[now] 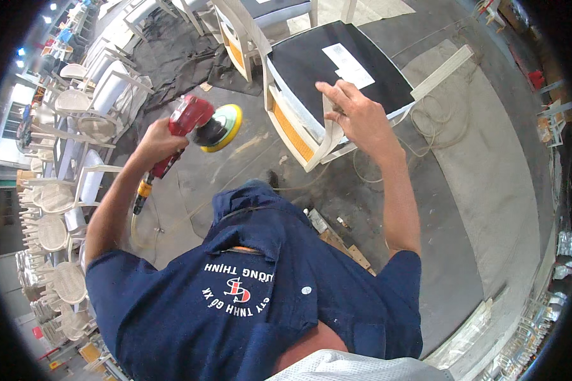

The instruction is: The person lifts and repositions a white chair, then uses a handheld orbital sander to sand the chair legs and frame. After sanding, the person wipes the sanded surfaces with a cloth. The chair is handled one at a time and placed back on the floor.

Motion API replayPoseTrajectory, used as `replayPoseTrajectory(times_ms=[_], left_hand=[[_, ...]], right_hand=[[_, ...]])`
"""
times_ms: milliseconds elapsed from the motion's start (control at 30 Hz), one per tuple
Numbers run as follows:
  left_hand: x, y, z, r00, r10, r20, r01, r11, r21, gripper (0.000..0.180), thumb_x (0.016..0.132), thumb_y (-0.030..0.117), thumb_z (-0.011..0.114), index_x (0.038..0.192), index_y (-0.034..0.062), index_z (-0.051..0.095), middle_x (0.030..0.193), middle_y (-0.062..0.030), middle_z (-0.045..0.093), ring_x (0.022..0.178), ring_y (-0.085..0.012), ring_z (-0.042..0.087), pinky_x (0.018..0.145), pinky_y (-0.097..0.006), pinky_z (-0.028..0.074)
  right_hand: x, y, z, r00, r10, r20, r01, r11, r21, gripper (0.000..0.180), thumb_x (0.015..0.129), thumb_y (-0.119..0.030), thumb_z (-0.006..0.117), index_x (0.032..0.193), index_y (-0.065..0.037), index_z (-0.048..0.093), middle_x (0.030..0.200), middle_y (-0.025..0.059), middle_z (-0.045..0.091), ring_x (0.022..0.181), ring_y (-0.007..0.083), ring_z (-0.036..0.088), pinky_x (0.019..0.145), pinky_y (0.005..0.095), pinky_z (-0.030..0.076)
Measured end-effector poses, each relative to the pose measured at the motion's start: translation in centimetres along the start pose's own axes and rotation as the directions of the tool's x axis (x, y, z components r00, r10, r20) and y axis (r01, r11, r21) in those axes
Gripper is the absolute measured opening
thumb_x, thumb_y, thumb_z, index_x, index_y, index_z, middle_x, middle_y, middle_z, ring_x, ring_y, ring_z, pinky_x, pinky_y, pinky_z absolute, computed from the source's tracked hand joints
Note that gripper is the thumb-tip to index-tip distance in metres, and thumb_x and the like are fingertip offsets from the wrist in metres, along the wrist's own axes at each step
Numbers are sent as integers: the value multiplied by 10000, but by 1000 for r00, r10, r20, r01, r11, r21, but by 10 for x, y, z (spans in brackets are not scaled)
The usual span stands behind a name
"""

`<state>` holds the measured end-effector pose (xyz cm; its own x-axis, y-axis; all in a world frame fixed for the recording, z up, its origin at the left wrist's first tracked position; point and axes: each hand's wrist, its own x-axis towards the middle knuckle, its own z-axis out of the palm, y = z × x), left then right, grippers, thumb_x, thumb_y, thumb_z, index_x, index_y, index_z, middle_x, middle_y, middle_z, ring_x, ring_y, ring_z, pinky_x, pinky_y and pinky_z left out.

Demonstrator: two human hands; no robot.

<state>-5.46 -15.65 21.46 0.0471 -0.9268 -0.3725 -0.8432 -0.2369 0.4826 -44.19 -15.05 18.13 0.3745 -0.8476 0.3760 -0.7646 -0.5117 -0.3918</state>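
Observation:
On the left, my left hand (160,141) is closed round the body of a red air sander (190,115). Its round pad (227,129), yellow and pale green at the rim, faces right, off any surface. A yellow fitting and a hose (133,228) hang from the tool's lower end. My right hand (362,120) grips a pale wooden leg (332,138) of an upturned chair (299,60), fingers bent over its upper end. The chair's black seat underside carries a white label (349,65), and orange-yellow woven panelling (290,132) shows along the near side. The sander is apart from the chair.
Many pale chairs (67,197) stand in rows along the left. More chairs (279,9) are at the top. A thin hose (432,130) loops over the dark floor right of the chair. Wooden pieces (340,241) lie near my body; pale sheeting (489,159) covers floor to the right.

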Motion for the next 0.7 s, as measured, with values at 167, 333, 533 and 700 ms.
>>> replayPoseTrajectory(times_ms=[167, 333, 533, 700], left_hand=[[21, -71, 11, 989, 89, -121, -88, 996, 17, 365, 602, 174, 654, 917, -2, 592, 752, -142, 650, 716, -256, 649, 687, -351, 496], [54, -106, 10, 987, 15, -157, 1, 995, 102, 394, 600, 193, 669, 940, 10, 590, 818, -183, 663, 804, -345, 647, 732, -399, 499], [127, -133, -50, 967, 75, -245, -26, 980, 197, 375, 635, 186, 692, 952, 26, 570, 838, -207, 655, 833, -382, 632, 730, -441, 493], [237, -135, -147, 893, 364, -263, -300, 919, 255, 379, 637, 162, 690, 971, 39, 558, 823, -212, 644, 834, -388, 626, 721, -437, 483]], right_hand=[[19, -4, -21, 994, -89, 56, 92, 994, -54, 433, 721, -161, 719, 1129, -118, 582, 1048, 81, 570, 771, 257, 640, 658, 336, 541], [21, -16, -15, 996, -43, -78, 37, 997, -72, 340, 695, -155, 747, 998, -69, 620, 988, 55, 601, 703, 220, 626, 608, 313, 522], [43, -56, 16, 837, 10, -547, -89, 989, -117, 176, 753, -149, 743, 816, -40, 620, 847, 87, 636, 670, 175, 622, 550, 270, 495], [165, -86, 135, 847, 34, -530, 45, 990, 136, 186, 749, -124, 739, 854, -30, 617, 899, 128, 643, 748, 252, 642, 643, 316, 509]])
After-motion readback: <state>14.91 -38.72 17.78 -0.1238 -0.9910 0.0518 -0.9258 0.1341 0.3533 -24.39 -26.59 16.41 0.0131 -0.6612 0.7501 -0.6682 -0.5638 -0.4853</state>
